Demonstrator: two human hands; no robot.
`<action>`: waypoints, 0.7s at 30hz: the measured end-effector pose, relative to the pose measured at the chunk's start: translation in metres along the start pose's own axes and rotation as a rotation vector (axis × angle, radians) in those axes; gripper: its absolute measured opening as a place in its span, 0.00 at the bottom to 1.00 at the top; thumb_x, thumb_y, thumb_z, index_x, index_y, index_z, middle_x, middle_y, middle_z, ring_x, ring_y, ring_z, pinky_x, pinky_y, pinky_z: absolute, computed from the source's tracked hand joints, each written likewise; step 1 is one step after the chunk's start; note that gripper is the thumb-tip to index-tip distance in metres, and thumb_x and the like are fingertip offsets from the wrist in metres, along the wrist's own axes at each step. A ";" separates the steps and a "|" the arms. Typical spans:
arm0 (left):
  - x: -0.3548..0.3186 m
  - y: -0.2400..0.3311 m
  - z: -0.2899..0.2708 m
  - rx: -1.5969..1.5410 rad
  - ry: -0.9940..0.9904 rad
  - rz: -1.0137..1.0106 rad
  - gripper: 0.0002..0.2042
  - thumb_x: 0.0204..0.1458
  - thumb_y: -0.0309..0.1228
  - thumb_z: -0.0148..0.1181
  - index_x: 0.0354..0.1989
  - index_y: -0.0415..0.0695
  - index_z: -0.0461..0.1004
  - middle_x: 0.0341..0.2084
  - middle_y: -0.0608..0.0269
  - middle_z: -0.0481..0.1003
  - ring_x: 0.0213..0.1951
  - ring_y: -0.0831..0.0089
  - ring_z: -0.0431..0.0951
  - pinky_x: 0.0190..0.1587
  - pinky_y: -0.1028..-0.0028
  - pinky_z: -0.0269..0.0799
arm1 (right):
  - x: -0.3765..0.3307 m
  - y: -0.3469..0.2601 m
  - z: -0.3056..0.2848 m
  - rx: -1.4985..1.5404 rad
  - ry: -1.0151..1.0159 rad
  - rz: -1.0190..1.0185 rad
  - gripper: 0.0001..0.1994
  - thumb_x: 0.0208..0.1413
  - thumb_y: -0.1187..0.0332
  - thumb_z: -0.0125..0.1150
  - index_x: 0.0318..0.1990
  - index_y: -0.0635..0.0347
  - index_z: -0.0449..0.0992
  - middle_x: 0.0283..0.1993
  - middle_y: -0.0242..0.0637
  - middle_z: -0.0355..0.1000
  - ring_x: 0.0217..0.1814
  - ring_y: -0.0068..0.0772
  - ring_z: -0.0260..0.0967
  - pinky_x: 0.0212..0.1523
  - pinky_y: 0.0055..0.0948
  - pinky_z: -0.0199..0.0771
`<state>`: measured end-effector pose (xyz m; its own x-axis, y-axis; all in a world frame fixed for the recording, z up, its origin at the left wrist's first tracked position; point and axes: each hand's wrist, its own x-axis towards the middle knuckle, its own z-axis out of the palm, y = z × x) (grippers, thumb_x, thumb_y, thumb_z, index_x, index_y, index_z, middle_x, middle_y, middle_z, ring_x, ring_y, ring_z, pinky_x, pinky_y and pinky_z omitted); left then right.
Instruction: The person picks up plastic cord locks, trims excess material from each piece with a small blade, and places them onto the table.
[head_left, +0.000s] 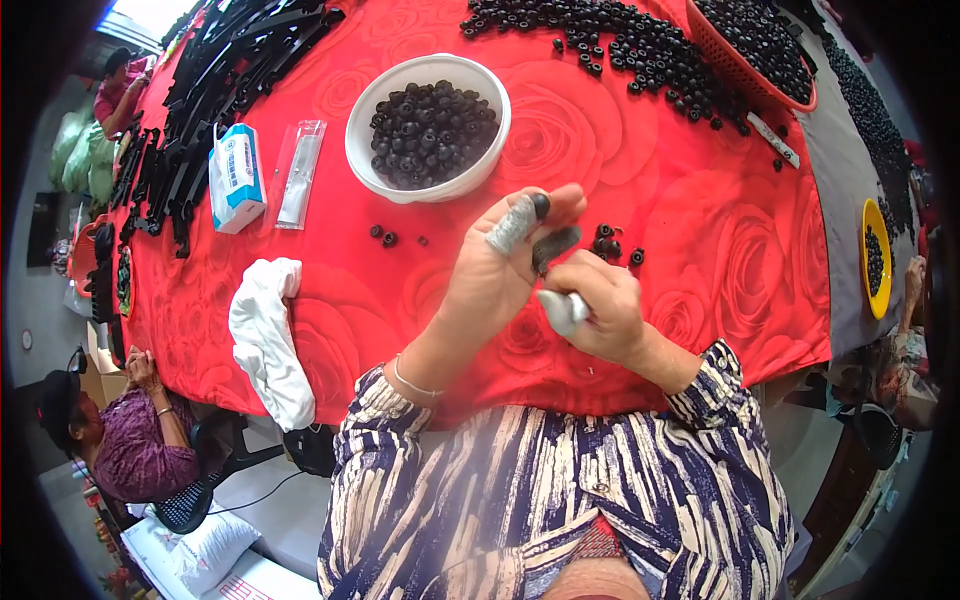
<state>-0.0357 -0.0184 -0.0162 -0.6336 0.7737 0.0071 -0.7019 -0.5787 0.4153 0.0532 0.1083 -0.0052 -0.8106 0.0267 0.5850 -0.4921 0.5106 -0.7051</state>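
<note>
My left hand (505, 265) is raised over the red rose-patterned tablecloth (700, 210), a grey finger cot on the thumb, pinching a small black round part (541, 206) at its fingertips. My right hand (595, 305), also with a grey cot on one finger, is closed just to the right and touches a dark piece (555, 245) between the two hands. A white bowl (428, 127) full of small black round parts stands beyond my hands. A few loose black parts (606, 243) lie on the cloth beside my right hand.
An orange basket (745, 70) of black parts and a spread heap of them sit at the far right. A blue-white box (236, 178), a clear packet (300, 175), a white cloth (265, 340) and black plastic strips (215, 90) lie left. Other people sit at left; a yellow dish (876, 258) is right.
</note>
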 end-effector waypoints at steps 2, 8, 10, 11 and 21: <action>-0.002 -0.001 0.004 0.078 0.014 0.021 0.13 0.58 0.33 0.51 0.49 0.41 0.70 0.53 0.51 0.69 0.56 0.61 0.68 0.59 0.64 0.64 | 0.005 -0.002 -0.014 0.022 0.051 -0.048 0.06 0.45 0.80 0.62 0.30 0.64 0.71 0.22 0.35 0.66 0.21 0.28 0.64 0.20 0.27 0.62; -0.013 -0.005 0.022 0.113 0.076 -0.170 0.10 0.55 0.29 0.56 0.43 0.37 0.72 0.32 0.60 0.76 0.33 0.76 0.76 0.38 0.79 0.74 | 0.014 -0.004 -0.044 0.060 0.053 0.210 0.15 0.42 0.76 0.67 0.40 0.63 0.74 0.31 0.32 0.66 0.25 0.20 0.60 0.24 0.20 0.60; -0.014 -0.013 0.012 0.113 0.087 -0.229 0.12 0.56 0.32 0.56 0.44 0.38 0.72 0.34 0.60 0.75 0.35 0.74 0.77 0.35 0.75 0.75 | 0.017 -0.003 -0.049 0.066 -0.034 0.113 0.19 0.40 0.74 0.71 0.42 0.64 0.75 0.33 0.33 0.66 0.26 0.18 0.58 0.25 0.17 0.58; -0.015 -0.015 0.009 0.118 0.094 -0.279 0.14 0.56 0.35 0.56 0.45 0.38 0.71 0.37 0.60 0.75 0.36 0.72 0.77 0.32 0.72 0.77 | 0.017 -0.002 -0.048 0.068 -0.034 0.121 0.19 0.40 0.74 0.71 0.42 0.64 0.75 0.33 0.33 0.66 0.26 0.18 0.58 0.25 0.17 0.58; -0.017 -0.015 0.010 0.136 0.024 -0.317 0.10 0.53 0.27 0.59 0.42 0.35 0.74 0.34 0.59 0.77 0.34 0.76 0.77 0.35 0.80 0.74 | 0.007 -0.005 -0.047 -0.147 -0.015 -0.157 0.20 0.33 0.76 0.73 0.39 0.66 0.77 0.32 0.38 0.69 0.26 0.28 0.68 0.22 0.23 0.67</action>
<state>-0.0115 -0.0205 -0.0136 -0.4000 0.9020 -0.1625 -0.8161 -0.2698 0.5111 0.0648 0.1467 0.0209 -0.7330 -0.0751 0.6761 -0.5616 0.6277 -0.5391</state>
